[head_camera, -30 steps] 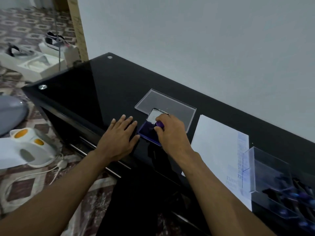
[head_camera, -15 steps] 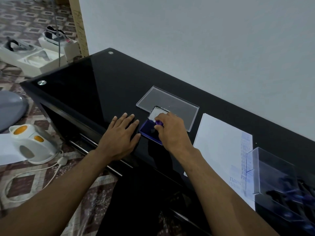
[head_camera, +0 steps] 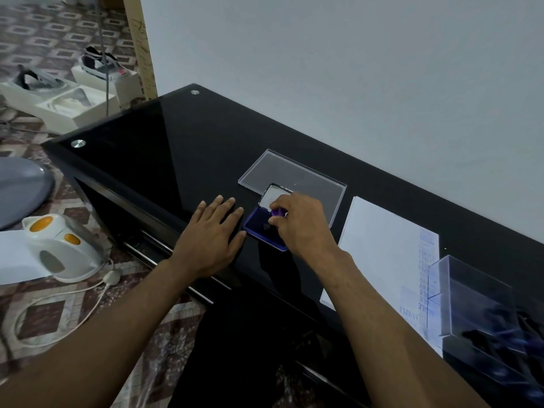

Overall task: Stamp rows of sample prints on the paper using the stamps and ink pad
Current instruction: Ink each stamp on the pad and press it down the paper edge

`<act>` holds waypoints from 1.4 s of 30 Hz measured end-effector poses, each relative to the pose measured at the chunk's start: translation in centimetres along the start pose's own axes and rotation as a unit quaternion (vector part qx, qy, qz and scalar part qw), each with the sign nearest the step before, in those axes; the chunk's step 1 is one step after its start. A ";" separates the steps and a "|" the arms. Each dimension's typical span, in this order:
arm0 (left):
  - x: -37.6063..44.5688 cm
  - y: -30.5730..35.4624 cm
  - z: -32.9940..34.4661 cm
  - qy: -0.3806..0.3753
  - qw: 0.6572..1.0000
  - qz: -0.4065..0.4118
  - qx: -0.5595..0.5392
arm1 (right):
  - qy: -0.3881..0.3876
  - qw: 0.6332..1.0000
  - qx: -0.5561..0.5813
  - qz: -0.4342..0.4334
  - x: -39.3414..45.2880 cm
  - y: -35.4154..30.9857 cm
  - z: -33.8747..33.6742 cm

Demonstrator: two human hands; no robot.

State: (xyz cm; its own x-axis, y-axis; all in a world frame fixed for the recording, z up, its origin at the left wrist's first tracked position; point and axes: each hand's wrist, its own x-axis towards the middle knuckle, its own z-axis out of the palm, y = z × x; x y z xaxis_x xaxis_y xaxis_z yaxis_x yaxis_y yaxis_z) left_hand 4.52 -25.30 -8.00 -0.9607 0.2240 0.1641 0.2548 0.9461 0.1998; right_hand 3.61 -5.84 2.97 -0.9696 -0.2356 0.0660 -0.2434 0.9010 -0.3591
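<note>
Two hands work at the middle of the glossy black glass surface (head_camera: 176, 148): the right hand (head_camera: 303, 225) pinches a small purple-handled stamp (head_camera: 278, 212) with curled fingers, holding it down on the open purple rectangular ink pad (head_camera: 259, 228), while the left hand (head_camera: 210, 238) lies flat with fingers straight, its fingertips just beside the pad's 9 o'clock edge. At 12 o'clock from the pad lies a clear flat plastic lid (head_camera: 294, 175); at 3 o'clock lies the white paper sheet (head_camera: 382, 248) with rows of faint blue prints along its right edge, and beyond it at 4 o'clock a clear plastic box (head_camera: 471, 295) of dark stamps.
</note>
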 end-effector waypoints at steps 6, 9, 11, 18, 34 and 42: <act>-0.1 0.1 -0.1 0.000 1.000 0.000 0.001 | 0.013 1.000 0.014 0.004 -0.1 0.0 0.1; -0.1 0.1 -0.1 0.003 1.000 -0.001 0.002 | 0.018 1.000 0.019 0.002 -0.3 0.0 0.0; -0.1 0.1 0.0 0.003 1.000 -0.001 0.001 | 0.013 1.000 0.014 -0.002 -0.3 -0.1 0.0; -0.1 0.2 -0.2 0.004 1.000 -0.002 0.001 | 0.017 1.000 0.022 0.003 -0.1 0.1 0.3; 0.0 -0.1 0.1 -0.003 1.000 -0.001 0.007 | 0.018 0.999 0.029 -0.008 -0.8 -0.1 -0.1; 0.1 -0.1 0.1 -0.001 1.000 -0.001 0.006 | 0.022 1.000 0.011 -0.012 -1.0 0.0 0.0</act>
State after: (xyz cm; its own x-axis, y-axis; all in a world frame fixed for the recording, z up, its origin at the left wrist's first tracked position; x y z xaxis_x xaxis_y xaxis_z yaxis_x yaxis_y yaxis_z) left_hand 4.43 -25.36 -8.13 -0.9613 0.2236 0.1610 0.2523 0.9492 0.1880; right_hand 4.63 -5.62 2.89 -0.9640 -0.2399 0.1145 -0.2656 0.8873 -0.3771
